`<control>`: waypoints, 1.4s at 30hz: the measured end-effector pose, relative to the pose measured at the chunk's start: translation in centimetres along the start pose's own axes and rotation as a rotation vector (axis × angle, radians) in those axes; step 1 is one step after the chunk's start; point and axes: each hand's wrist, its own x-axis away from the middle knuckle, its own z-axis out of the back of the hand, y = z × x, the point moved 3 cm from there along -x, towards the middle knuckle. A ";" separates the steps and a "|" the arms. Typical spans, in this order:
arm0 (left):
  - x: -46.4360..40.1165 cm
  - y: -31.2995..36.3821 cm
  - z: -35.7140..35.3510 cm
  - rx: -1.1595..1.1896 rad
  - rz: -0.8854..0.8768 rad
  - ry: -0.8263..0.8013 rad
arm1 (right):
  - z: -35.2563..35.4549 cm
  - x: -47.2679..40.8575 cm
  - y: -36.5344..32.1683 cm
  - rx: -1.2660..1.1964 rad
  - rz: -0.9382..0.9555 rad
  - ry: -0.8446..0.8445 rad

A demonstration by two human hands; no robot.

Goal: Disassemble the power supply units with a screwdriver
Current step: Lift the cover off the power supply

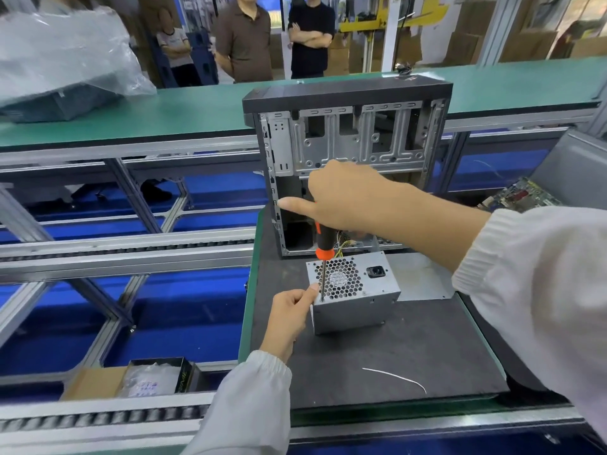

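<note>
Power supply unit (353, 292): frame centre, on my dark worktop (410, 349), fan grille up.
Left hand (290, 311): fingers clamped on its corner, I judge to steady it.
Right hand (348, 198): fingers wrapped round the screwdriver (323, 257), upright, tip at a corner screw.

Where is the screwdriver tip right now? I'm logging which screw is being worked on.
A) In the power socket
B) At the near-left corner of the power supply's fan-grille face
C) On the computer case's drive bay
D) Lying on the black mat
B: the screwdriver, held upright by the right hand, has its shaft ending at the near-left corner of the power supply, beside the left hand's thumb.
</note>
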 end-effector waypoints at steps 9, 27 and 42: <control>0.0 -0.3 -0.1 -0.003 0.035 0.028 | 0.3 -0.1 -0.4 0.226 0.269 -0.098; -0.3 -0.4 0.0 -0.101 0.076 0.050 | -0.1 0.9 0.3 -0.364 0.170 -0.345; 0.2 0.6 0.1 -0.125 0.004 0.055 | 0.2 -0.5 -1.1 -0.021 0.162 -0.323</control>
